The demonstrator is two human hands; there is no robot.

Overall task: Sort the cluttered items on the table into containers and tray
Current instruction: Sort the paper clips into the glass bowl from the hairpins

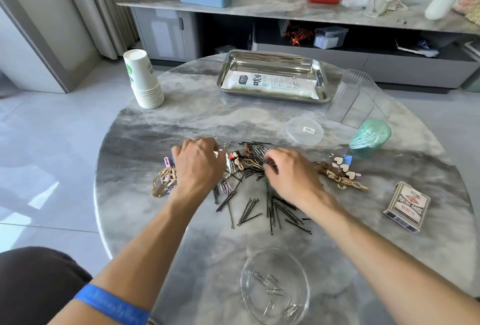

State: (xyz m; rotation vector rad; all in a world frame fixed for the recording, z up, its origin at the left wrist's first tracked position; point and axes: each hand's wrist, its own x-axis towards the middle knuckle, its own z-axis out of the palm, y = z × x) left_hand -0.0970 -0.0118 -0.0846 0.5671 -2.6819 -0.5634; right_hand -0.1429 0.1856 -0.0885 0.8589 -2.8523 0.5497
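Observation:
A heap of black hairpins (272, 210), paper clips and small hair clips (246, 162) lies in the middle of the round marble table (181, 116). My left hand (198, 166) rests knuckles-up on the left side of the heap, fingers curled down into it; what it holds is hidden. My right hand (288, 171) pinches at clips in the heap's centre with fingertips bent. A clear round container (275, 285) near the front edge holds several paper clips. A steel tray (272, 75) at the back holds a white packet (270, 84).
A stack of paper cups (145, 80) stands back left. Clear plastic cups (355, 98), a clear lid (304, 131) and a green cup (368, 137) are at the right. Wooden heart pegs (342, 171) and a card deck (406, 206) lie right; gold clips (163, 181) left.

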